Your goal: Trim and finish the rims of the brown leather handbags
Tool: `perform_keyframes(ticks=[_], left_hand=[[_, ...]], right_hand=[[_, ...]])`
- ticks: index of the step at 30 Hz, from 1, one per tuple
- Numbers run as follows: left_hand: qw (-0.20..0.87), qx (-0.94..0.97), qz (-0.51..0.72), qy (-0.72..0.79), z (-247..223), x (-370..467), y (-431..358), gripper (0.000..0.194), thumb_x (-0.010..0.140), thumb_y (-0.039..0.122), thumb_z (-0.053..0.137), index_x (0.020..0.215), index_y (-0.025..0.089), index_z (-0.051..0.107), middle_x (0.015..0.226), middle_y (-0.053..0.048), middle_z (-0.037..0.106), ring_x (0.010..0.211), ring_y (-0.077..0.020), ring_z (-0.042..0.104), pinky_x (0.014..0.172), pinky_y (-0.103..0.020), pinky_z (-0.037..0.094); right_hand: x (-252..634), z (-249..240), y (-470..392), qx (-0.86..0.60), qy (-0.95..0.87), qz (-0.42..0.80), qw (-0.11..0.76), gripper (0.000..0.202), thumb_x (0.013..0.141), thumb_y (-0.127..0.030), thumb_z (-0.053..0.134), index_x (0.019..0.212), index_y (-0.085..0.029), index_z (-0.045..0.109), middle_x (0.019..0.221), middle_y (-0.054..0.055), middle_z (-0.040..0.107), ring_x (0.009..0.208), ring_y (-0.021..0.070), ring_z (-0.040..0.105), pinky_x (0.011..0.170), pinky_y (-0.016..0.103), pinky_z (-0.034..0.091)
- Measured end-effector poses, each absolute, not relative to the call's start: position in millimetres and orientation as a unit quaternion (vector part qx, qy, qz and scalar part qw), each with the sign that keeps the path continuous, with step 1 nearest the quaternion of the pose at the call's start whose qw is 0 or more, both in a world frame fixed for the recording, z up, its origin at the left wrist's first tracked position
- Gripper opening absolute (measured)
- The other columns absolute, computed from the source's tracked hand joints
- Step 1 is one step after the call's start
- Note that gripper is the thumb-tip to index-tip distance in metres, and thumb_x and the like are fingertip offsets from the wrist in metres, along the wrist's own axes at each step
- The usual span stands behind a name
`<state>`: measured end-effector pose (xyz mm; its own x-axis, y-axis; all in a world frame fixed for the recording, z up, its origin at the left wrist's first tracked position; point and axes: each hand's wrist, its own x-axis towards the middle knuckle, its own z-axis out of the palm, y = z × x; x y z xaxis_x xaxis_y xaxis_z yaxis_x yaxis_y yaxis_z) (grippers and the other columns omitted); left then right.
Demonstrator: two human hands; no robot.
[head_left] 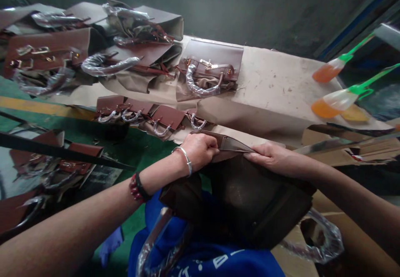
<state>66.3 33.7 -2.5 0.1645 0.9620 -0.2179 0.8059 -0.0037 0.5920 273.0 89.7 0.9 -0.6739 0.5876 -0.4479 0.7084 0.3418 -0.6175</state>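
Observation:
A dark brown handbag (262, 202) rests against my lap, its mouth turned up toward me. Its curved handles are wrapped in clear plastic; one hangs at the lower left, the other at the lower right. My left hand (201, 149) is closed on the bag's upper edge, fingers curled over it. My right hand (270, 158) pinches the same edge farther right, thumb on top. Between the hands a narrow gap shows a greyish lining. The bag's inside is mostly dark.
A paper-covered bench (275, 72) runs across ahead, with several brown handbags at its left and a single handbag (215, 64) nearer its middle. More bags sit on a lower shelf. Two green-nozzled bottles (328, 104) of orange liquid stand at right. Further bags (79, 156) lie at lower left.

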Motion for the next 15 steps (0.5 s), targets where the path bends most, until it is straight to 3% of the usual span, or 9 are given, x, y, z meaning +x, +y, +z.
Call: perform_keyframes(ticks=[4,15], left_hand=[[0.286,0.669,0.157,0.668,-6,66,39,0.013,0.071,0.024,0.050,0.062,0.019,0.058,0.052,0.003,0.053,0.054,-0.0109,0.047,0.050,-0.020,0.033],[0.248,0.655,0.172,0.693,-13,67,43,0.012,0.070,0.024,0.053,0.063,0.018,0.060,0.056,0.000,0.055,0.059,-0.0130,0.050,0.055,-0.023,0.036]], right_hand=[[268,6,85,0.383,0.818,-0.414,0.115,0.035,0.081,-0.043,0.035,0.080,-0.016,0.057,0.073,0.002,0.058,0.067,0.0165,0.052,0.062,0.027,0.040],[261,8,85,0.376,0.802,-0.443,0.137,0.034,0.082,-0.044,0.036,0.086,-0.017,0.056,0.083,0.001,0.062,0.074,0.0167,0.055,0.065,0.025,0.042]])
